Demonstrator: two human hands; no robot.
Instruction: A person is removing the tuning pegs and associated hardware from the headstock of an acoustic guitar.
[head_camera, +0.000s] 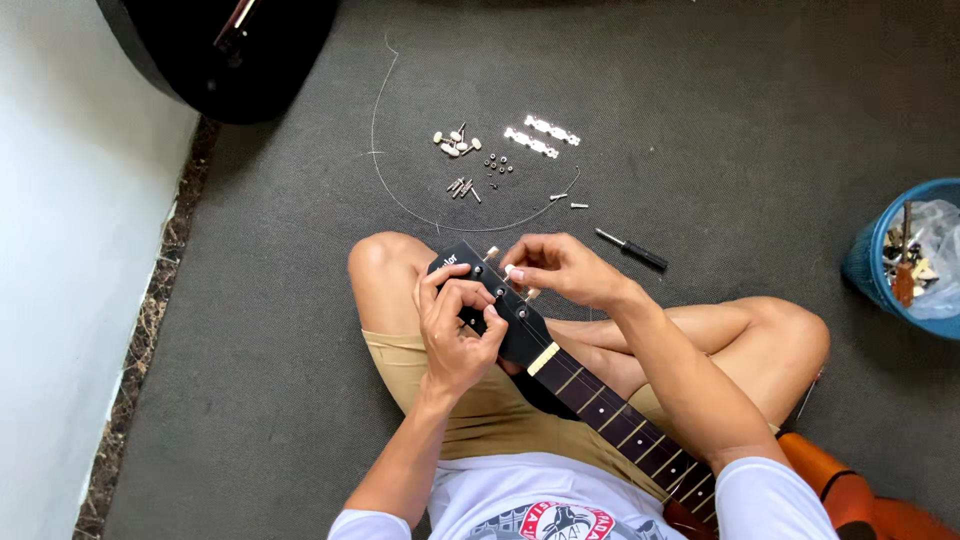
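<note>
A grey carpeted floor (700, 120) fills the frame, with a white wall along the left edge. A person sits cross-legged at the bottom centre, a guitar's black headstock (500, 310) resting on the lap, its neck (620, 420) running to the lower right. The left hand (455, 330) curls closed around the headstock's near edge; the right hand (560, 268) pinches a small tuning peg (512, 272) at its far edge. Loose pegs (457, 143), screws (462, 187), metal plates (540, 137), a wire string (380, 150) and a screwdriver (632, 250) lie above the knees; a blue bin (880, 260) stands at right.
</note>
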